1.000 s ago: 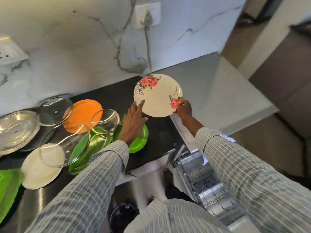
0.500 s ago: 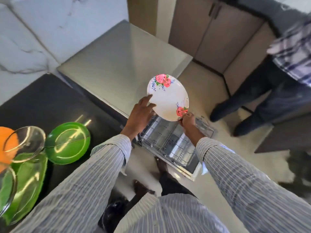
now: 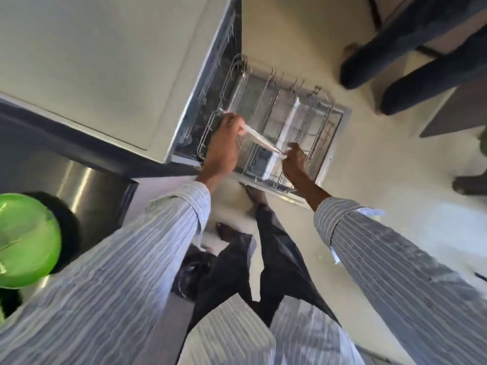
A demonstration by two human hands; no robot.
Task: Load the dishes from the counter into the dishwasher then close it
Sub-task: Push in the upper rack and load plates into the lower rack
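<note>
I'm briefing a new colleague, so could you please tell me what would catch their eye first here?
First, the plate, seen edge-on at centre, gripped by the left hand and right hand above the pulled-out dishwasher rack. Next, the bright green dish on the counter at the left edge.

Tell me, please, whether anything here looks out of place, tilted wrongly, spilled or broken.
Nothing stands out. The left hand and right hand hold the plate on edge over the pulled-out dishwasher rack, which suits slotting it in. The rack shows no damage or spill, though the picture is blurred. A green plate lies on the counter.
</note>
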